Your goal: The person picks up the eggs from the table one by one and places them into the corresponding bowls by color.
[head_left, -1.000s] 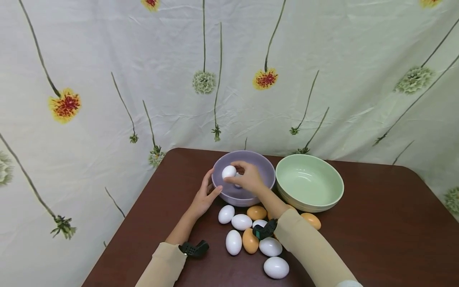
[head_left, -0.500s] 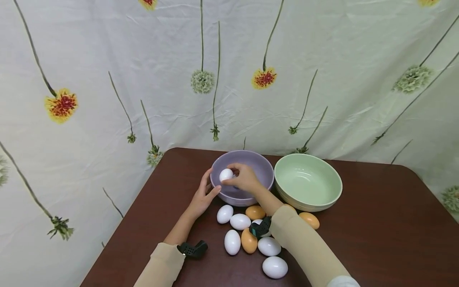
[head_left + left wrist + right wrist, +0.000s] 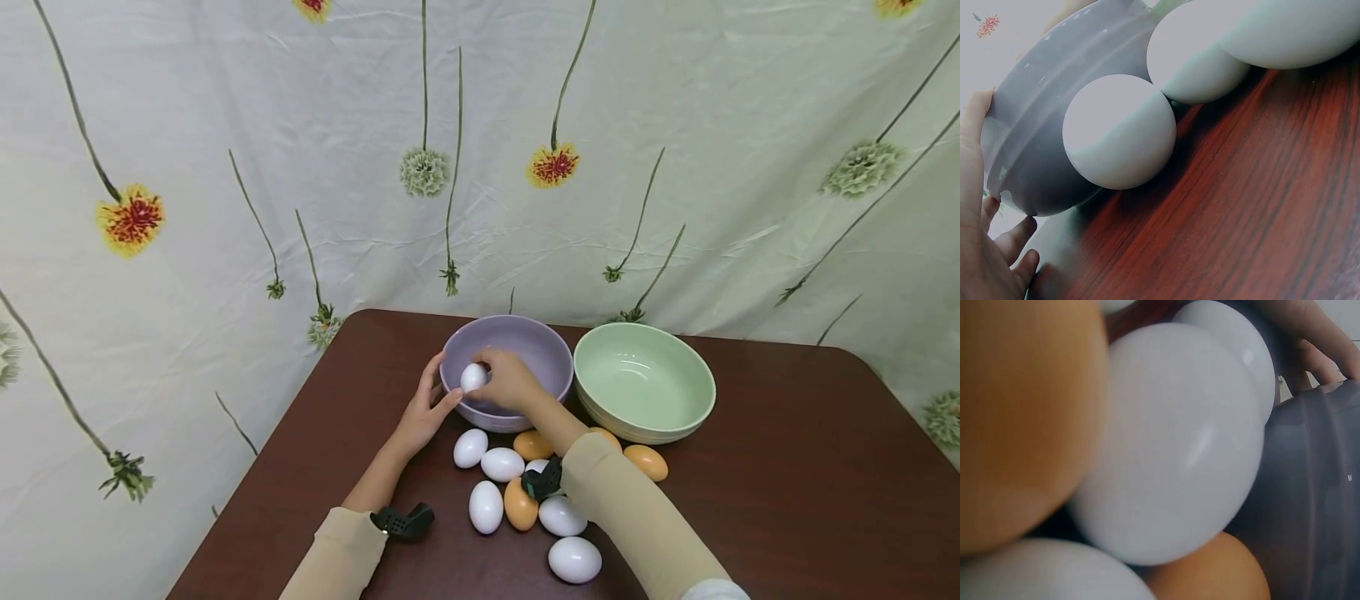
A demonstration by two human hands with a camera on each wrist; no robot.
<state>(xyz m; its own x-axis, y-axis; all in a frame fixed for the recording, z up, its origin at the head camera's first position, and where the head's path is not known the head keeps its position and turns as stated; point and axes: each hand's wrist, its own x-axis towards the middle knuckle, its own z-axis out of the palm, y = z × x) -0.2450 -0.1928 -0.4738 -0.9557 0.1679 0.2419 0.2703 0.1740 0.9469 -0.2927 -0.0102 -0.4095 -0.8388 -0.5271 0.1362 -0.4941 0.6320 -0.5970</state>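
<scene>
My right hand reaches into the purple bowl and pinches a white egg between thumb and fingers, low inside the near left part. At the bowl's left side my left hand holds it, thumb at the front rim and fingers along the outer wall. In the left wrist view, the left hand's fingers touch the lower wall of the bowl. The right hand's fingertips are out of the right wrist view, where a white egg and a brown egg loom close.
A light green bowl stands right of the purple one. Several white eggs and brown eggs lie in front of the bowls on the dark red-brown table. A flowered cloth hangs behind.
My right hand has moved slightly left and down into the purple bowl with the white egg. The left hand keeps its place on the bowl.
</scene>
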